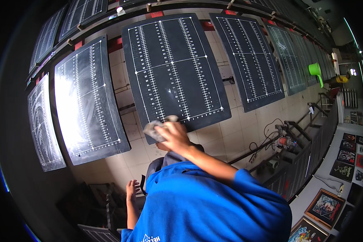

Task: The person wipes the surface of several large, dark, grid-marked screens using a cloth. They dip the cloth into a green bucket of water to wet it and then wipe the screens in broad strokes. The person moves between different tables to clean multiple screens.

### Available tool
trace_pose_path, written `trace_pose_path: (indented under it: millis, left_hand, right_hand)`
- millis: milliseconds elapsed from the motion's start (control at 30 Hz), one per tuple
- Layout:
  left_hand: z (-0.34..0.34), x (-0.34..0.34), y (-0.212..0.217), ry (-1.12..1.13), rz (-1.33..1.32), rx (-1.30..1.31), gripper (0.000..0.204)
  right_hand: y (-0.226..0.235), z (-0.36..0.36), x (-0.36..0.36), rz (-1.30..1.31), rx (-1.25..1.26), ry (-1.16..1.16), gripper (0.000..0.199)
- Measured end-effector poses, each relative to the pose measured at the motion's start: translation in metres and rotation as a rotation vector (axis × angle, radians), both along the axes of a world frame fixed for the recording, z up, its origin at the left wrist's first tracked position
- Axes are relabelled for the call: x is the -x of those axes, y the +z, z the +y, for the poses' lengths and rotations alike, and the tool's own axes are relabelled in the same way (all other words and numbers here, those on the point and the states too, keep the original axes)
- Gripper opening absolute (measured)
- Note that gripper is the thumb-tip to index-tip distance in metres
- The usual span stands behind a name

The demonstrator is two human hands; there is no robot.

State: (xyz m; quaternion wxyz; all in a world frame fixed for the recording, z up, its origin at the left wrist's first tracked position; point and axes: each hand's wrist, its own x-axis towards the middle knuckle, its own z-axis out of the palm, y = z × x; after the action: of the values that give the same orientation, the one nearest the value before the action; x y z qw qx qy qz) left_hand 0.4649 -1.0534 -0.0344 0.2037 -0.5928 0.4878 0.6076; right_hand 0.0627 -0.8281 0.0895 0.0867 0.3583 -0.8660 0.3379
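Observation:
My right hand (176, 138) is closed on a crumpled grey rag (152, 130), slightly blurred, at the near left corner of a large black board (185, 80). White ruler-like scales, border lines and dots mark this board, and a pale smudge shows near its middle. My left hand (132, 189) hangs low beside my body, away from the boards, with its fingers apart and nothing in them.
Similar marked boards stand left (88, 101) and right (250, 60) on dark rails with red parts. A green scoop (315, 71) is at the right. Beyond the dark metal frame (294, 129) with cables, framed pictures (326, 207) lie on a pale surface.

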Motion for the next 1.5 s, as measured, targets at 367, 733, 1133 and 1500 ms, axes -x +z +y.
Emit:
trace_pose_path:
  millis: [367,733,1133,1500]
  left_hand:
    - [0.015,-0.050,-0.020,-0.030,-0.077,-0.017,0.035]
    - [0.030,-0.069,0.002,0.282,-0.064,-0.008,0.024]
    - [0.042,-0.073,0.003,0.408,0.138,0.067,0.028]
    - [0.009,0.031,0.032,0.273,0.076,0.185,0.028]
  right_hand:
    - [0.010,0.005,0.008,-0.095,-0.001,-0.050,0.049]
    - [-0.007,0.121,0.110,-0.033,-0.317,-1.006,0.042]
    - [0.007,0.060,0.109,0.093,-0.140,-0.233,0.032]
    - [-0.007,-0.098,0.076,-0.009,0.024,0.417,0.042]
